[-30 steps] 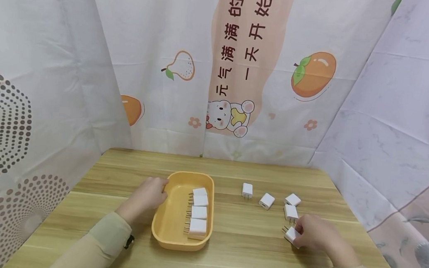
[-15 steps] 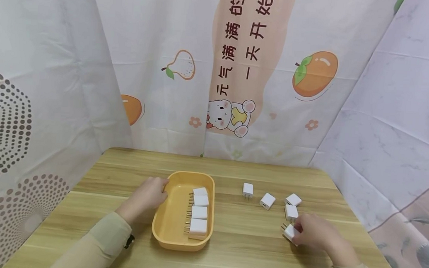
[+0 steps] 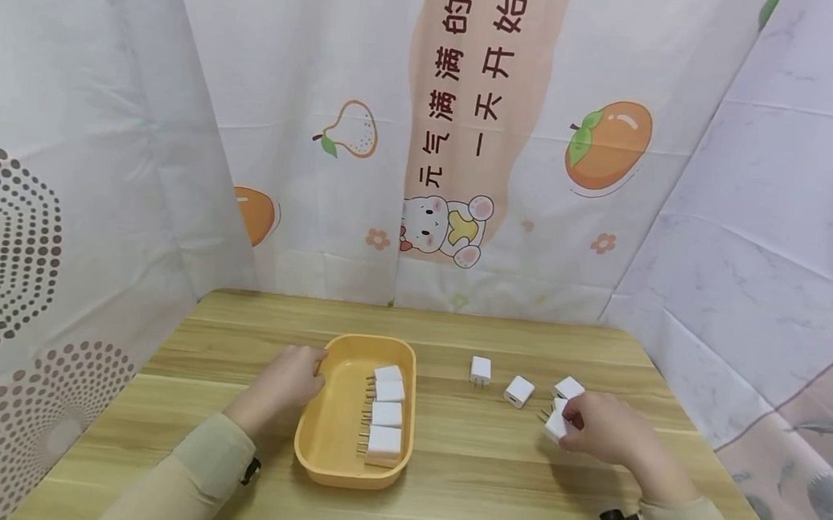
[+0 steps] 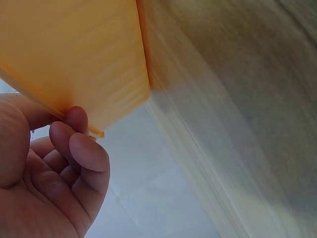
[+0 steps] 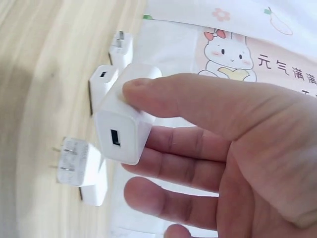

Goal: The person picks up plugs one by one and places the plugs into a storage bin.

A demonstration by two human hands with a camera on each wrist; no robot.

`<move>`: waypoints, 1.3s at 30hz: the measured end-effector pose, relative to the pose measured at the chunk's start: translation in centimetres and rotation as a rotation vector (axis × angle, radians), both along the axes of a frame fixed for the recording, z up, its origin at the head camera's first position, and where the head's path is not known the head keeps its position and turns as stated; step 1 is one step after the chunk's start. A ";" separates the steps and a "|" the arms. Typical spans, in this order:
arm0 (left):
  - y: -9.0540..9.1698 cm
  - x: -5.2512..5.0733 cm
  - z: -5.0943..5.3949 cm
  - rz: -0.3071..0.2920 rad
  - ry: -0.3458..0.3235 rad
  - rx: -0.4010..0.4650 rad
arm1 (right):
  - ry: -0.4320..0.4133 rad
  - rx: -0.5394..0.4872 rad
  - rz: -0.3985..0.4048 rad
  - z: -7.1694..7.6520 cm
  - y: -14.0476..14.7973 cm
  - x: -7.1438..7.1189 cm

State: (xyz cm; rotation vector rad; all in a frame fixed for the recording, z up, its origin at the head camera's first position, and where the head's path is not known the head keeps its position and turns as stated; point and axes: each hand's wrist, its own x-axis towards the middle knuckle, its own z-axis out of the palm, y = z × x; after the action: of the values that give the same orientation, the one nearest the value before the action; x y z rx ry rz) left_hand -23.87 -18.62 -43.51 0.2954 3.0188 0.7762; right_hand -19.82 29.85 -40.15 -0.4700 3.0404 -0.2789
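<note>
A white plug charger (image 3: 555, 428) is pinched between the thumb and fingers of my right hand (image 3: 609, 435), its prongs pointing left in the head view. In the right wrist view the held charger (image 5: 119, 116) shows its USB port, with my thumb on its upper face. My left hand (image 3: 286, 380) grips the left rim of a yellow plastic tray (image 3: 315, 469). The left wrist view shows my curled fingers (image 4: 91, 153) at the tray's edge. Several white chargers (image 3: 386, 415) sit in a column along the tray's right side, prongs to the left.
Loose chargers lie right of the tray: one (image 3: 480, 369) farther back, one (image 3: 519, 391) in the middle, another (image 3: 569, 387) by my right hand. A further charger (image 5: 78, 161) is partly hidden behind the held one in the head view. Printed curtains (image 3: 319, 205) surround the wooden table (image 3: 458, 488).
My right hand has lifted the charger from the tabletop and moved it slightly away from me and left, over another charger. The left hand and tray stay in place.
</note>
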 end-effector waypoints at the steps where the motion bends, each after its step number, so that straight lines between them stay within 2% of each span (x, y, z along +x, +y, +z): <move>1: 0.0 0.0 0.0 -0.002 0.003 -0.001 | 0.000 0.011 -0.009 0.3 -0.1 0.0; 8: 0.0 0.0 -0.1 -0.010 0.019 -0.005 | -0.008 0.024 -0.043 2.0 -0.3 0.1; 15: 0.0 0.0 -0.1 -0.008 0.025 -0.006 | 0.005 -0.021 -0.028 2.8 -0.5 0.1; 29: -0.1 -0.1 -0.3 -0.011 0.027 0.002 | 0.035 -0.004 0.003 2.7 -1.1 -0.3; 39: 0.0 -0.1 -0.3 -0.009 0.022 0.000 | 0.053 -0.027 0.034 2.5 -3.2 -1.4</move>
State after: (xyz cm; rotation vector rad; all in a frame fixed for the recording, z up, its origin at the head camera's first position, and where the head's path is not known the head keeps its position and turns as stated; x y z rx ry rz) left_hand -24.01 -18.65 -43.77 0.3198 3.0356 0.7777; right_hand -21.23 26.60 -37.62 -0.5386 3.0803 -0.3113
